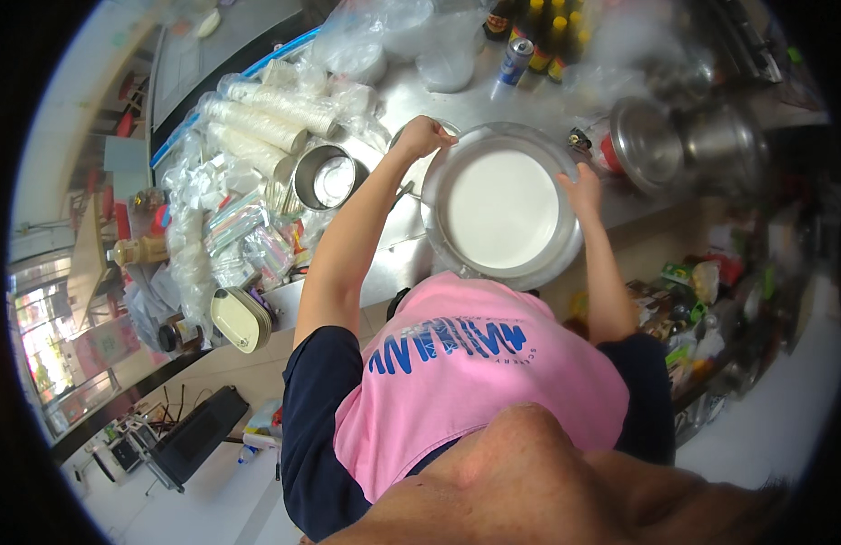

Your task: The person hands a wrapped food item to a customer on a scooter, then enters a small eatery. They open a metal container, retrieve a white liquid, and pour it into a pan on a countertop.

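A wide metal basin (435, 235) holds a smooth white liquid (500, 204) and sits close in front of my pink apron (461, 340). My left hand (426, 136) grips its far left rim with curled fingers. On the right side, my right hand (584, 192) has the rim between thumb and fingers. Partly hidden behind my left hand and the basin is a second round vessel (454, 127). A utensil handle (402, 195) shows beside my left forearm. Farther left, an open steel pot (325, 178) stands on the steel counter (400, 262).
Sleeves of paper cups (257, 122) and bagged straws (236, 225) crowd the left. Stacked oval plates (240, 320) sit at the counter's near left edge. At the back are clear plastic tubs (447, 65), a drink can (516, 61) and bottles with yellow caps (556, 34). Steel cookware (645, 146) stands right.
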The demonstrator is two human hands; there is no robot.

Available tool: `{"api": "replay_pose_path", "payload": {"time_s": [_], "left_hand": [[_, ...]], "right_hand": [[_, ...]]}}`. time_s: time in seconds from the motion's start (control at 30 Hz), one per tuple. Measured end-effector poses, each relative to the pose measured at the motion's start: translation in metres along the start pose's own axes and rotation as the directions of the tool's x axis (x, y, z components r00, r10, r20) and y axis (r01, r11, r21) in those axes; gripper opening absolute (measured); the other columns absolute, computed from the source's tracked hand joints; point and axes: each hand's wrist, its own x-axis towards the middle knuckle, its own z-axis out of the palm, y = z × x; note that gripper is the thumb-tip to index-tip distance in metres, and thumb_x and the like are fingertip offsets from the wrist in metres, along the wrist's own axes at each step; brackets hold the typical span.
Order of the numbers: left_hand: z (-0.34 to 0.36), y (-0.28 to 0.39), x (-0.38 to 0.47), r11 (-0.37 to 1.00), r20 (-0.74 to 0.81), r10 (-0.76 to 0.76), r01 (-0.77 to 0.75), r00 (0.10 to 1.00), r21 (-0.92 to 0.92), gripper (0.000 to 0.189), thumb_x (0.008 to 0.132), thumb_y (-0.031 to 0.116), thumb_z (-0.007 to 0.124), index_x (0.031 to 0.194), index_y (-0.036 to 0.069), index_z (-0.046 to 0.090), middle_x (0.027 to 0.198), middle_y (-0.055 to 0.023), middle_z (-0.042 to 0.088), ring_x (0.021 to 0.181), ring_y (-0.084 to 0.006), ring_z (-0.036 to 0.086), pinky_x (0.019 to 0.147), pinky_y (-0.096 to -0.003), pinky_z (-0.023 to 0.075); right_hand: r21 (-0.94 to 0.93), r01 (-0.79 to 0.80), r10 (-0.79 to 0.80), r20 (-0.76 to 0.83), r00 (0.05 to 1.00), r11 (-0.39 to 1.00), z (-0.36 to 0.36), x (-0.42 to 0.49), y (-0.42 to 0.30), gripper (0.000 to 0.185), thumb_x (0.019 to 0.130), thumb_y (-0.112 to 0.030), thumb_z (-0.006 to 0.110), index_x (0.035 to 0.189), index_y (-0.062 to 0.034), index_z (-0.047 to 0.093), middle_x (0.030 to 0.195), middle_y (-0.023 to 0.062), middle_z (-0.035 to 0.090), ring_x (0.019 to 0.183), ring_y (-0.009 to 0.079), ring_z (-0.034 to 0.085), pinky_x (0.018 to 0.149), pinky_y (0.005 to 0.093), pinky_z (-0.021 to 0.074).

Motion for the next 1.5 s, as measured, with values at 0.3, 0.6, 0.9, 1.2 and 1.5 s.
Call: {"api": "replay_pose_path", "payload": {"time_s": [0.3, 0.6, 0.9, 1.2, 1.5], "left_hand": [[-0.008, -0.006, -0.018, 0.999, 0.042, 0.007, -0.009, 0.999, 0.05, 0.025, 0.07, 0.022, 0.077, 0.062, 0.004, 0.062, 0.056, -0.0022, 0.058, 0.049, -0.0099, 0.046, 0.048, -0.0275, 0.037], [-0.015, -0.007, -0.039, 0.985, 0.081, 0.01, -0.024, 0.997, 0.17, 0.027, 0.071, 0.025, 0.075, 0.066, 0.001, 0.066, 0.06, -0.0074, 0.063, 0.056, -0.0136, 0.056, 0.057, -0.0286, 0.0442], [-0.021, -0.006, -0.054, 0.961, 0.163, -0.022, -0.025, 0.986, 0.276, 0.032, 0.068, 0.033, 0.074, 0.071, 0.001, 0.068, 0.065, -0.0147, 0.063, 0.062, -0.0246, 0.061, 0.062, -0.0346, 0.0472], [-0.024, 0.0, -0.05, 0.917, 0.24, 0.04, -0.131, 0.97, 0.377, 0.031, 0.07, 0.032, 0.073, 0.075, 0.002, 0.069, 0.066, -0.0148, 0.064, 0.063, -0.0258, 0.062, 0.064, -0.0351, 0.0478], [-0.028, 0.01, -0.037, 0.897, 0.326, 0.07, -0.203, 0.943, 0.393, 0.031, 0.071, 0.032, 0.072, 0.076, 0.003, 0.07, 0.074, -0.015, 0.066, 0.071, -0.0262, 0.063, 0.067, -0.0352, 0.0484]], "right_hand": [[-0.041, -0.017, 0.015, -0.051, 0.999, 0.999, 0.0, -0.006, -0.001, 0.033, 0.072, -0.025, 0.072, 0.084, 0.0011, 0.054, 0.082, 0.0225, 0.061, 0.08, 0.0392, 0.059, 0.069, 0.0423, 0.0452], [-0.046, 0.002, -0.006, -0.084, 0.996, 0.999, -0.001, -0.011, 0.0, 0.035, 0.073, -0.028, 0.071, 0.083, 0.0009, 0.053, 0.08, 0.0225, 0.061, 0.078, 0.0411, 0.058, 0.067, 0.0445, 0.0447], [-0.031, -0.017, 0.015, -0.059, 0.998, 0.999, -0.002, -0.012, 0.001, 0.037, 0.074, -0.028, 0.07, 0.084, 0.002, 0.051, 0.08, 0.0245, 0.06, 0.079, 0.0426, 0.057, 0.067, 0.0454, 0.0438], [0.05, -0.142, 0.144, -0.039, 0.989, 0.989, -0.004, -0.028, 0.006, 0.035, 0.074, -0.027, 0.071, 0.082, 0.0012, 0.052, 0.078, 0.0228, 0.06, 0.077, 0.0419, 0.057, 0.067, 0.0441, 0.0441], [0.032, -0.23, 0.232, -0.152, 0.961, 0.973, 0.002, -0.056, 0.013, 0.034, 0.075, -0.031, 0.069, 0.08, -0.0016, 0.053, 0.078, 0.0206, 0.061, 0.076, 0.04, 0.058, 0.067, 0.0444, 0.0438]]}}
